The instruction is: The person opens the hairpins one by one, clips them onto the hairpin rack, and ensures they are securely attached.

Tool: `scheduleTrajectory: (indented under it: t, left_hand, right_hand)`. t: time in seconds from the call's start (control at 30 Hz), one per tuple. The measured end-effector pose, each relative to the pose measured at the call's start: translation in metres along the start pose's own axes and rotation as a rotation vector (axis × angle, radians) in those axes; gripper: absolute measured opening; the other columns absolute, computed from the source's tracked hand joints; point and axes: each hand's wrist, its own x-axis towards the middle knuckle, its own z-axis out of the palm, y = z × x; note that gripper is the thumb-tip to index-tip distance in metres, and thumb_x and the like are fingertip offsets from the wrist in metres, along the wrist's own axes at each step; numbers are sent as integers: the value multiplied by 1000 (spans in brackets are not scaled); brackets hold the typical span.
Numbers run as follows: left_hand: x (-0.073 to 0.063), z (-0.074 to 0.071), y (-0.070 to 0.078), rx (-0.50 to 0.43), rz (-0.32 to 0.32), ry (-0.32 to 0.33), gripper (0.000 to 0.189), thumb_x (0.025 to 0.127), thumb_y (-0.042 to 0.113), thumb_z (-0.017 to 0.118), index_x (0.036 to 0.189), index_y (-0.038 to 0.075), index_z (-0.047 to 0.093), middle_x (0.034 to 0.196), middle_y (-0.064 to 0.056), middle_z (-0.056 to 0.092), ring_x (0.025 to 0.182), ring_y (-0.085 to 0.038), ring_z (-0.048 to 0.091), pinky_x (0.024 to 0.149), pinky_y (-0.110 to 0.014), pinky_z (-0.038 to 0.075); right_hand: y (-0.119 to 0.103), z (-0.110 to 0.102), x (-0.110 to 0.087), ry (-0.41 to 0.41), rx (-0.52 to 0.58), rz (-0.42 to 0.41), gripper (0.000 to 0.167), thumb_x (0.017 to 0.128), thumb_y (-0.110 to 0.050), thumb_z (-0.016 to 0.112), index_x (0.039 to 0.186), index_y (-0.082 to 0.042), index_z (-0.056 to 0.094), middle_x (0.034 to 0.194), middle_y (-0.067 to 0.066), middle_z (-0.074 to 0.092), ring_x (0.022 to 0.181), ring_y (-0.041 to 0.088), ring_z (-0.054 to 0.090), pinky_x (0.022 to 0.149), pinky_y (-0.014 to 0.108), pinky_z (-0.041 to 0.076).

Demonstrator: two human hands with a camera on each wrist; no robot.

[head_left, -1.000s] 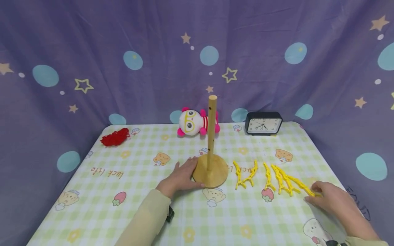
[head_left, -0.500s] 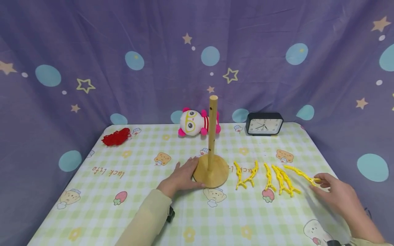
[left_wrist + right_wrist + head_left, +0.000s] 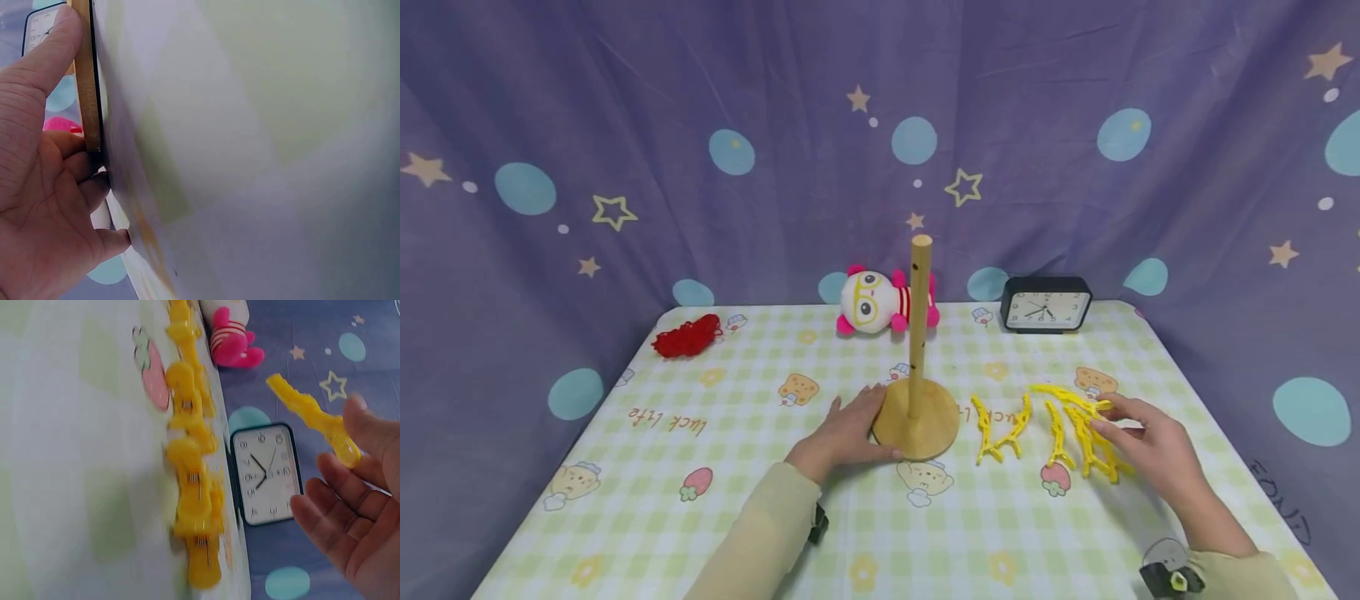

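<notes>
In the head view, my left hand (image 3: 846, 429) holds the left rim of the round base of a wooden stand (image 3: 936, 417), whose post is upright. The left wrist view has the thumb along the base edge (image 3: 87, 94) and the other fingers at its rim. My right hand (image 3: 1153, 446) pinches one long yellow spring clip (image 3: 1056, 393) by its forked end, raised over the others. The right wrist view shows that clip (image 3: 309, 409) between thumb and index finger, other fingers loosely bent. Several more yellow clips (image 3: 1057, 433) lie right of the stand, partly hidden by the right hand.
A pink-and-white plush toy (image 3: 872, 302) lies behind the post. Further right stands a black alarm clock (image 3: 1047, 306). Red netting or yarn (image 3: 688, 337) lies at the table's far left. A purple curtain (image 3: 790, 125) hangs behind the checked tablecloth (image 3: 760, 533).
My right hand has lifted the rightmost yellow clip off the table and carried it leftward over the other clips. The left hand has stayed at the stand's base.
</notes>
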Motion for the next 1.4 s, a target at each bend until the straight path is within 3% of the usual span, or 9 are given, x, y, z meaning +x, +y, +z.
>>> scheduleTrajectory:
  t: [0.1, 0.2, 0.3, 0.47, 0.7, 0.93, 1.1, 1.27, 1.4]
  left_hand:
    - [1, 1, -1, 3, -1, 0, 112, 76, 64, 71, 157, 10, 16, 161, -8, 20, 148, -26, 14, 116, -58, 5]
    - [1, 1, -2, 3, -4, -1, 112, 76, 64, 71, 157, 10, 16, 161, -8, 20, 148, -27, 14, 117, -58, 5]
    - [0, 1, -1, -3, -1, -1, 112, 76, 64, 72, 157, 9, 16, 161, -9, 20, 148, -27, 14, 116, -59, 4]
    - [-1, 0, 0, -10, 10, -1, 112, 77, 63, 72, 157, 9, 16, 161, -9, 20, 148, -28, 14, 116, -60, 5]
    - [-2, -1, 1, -13, 2, -4, 111, 77, 62, 72, 157, 9, 16, 161, -9, 20, 148, -28, 14, 116, -59, 4]
    - [-1, 1, 1, -11, -6, -3, 111, 76, 61, 73, 157, 9, 16, 161, -8, 19, 148, -27, 14, 117, -58, 4]
    - [2, 3, -2, 3, -11, 0, 112, 76, 63, 72, 157, 10, 17, 161, -8, 20, 148, -26, 15, 117, -57, 4]
    - [2, 2, -2, 15, -5, 1, 111, 76, 63, 72, 157, 10, 18, 161, -8, 21, 148, -27, 16, 117, -58, 6]
    - [2, 0, 0, 14, 1, 5, 110, 76, 63, 72, 157, 10, 19, 160, -9, 22, 147, -28, 18, 116, -59, 6]
  right_hand:
    - [-7, 8, 3, -8, 52, -63, 37, 92, -20, 69, 124, -2, 64, 116, 15, 65, 99, 18, 59, 71, 10, 49]
    - [-13, 18, 6, 5, 109, -108, 34, 96, -18, 64, 126, -2, 62, 117, 14, 64, 97, -1, 53, 72, 6, 46]
    - [-19, 29, 9, 45, 170, -158, 32, 98, -13, 60, 126, 0, 61, 116, 14, 64, 95, -11, 48, 73, 5, 44]
    - [-32, 46, 16, 95, 214, -193, 24, 98, -8, 58, 120, -1, 64, 105, 11, 66, 88, -6, 55, 72, 7, 45]
    - [-50, 73, 23, 131, 209, -97, 23, 98, -18, 59, 116, -8, 69, 109, 8, 70, 84, 5, 62, 70, 13, 49]
    - [-71, 105, 32, 158, 370, -71, 19, 94, -17, 65, 109, -9, 73, 98, 6, 72, 77, 10, 61, 65, 14, 49]
    - [-86, 125, 39, 148, 425, -27, 18, 92, -17, 67, 105, -8, 76, 90, 6, 72, 72, 10, 58, 62, 17, 48]
    - [-94, 145, 43, 186, 412, -95, 14, 87, -13, 73, 100, -9, 78, 82, 3, 72, 66, 6, 57, 59, 18, 46]
    - [-97, 156, 43, 201, 405, -120, 14, 86, -13, 74, 99, -10, 78, 88, 3, 75, 70, 4, 59, 62, 18, 48]
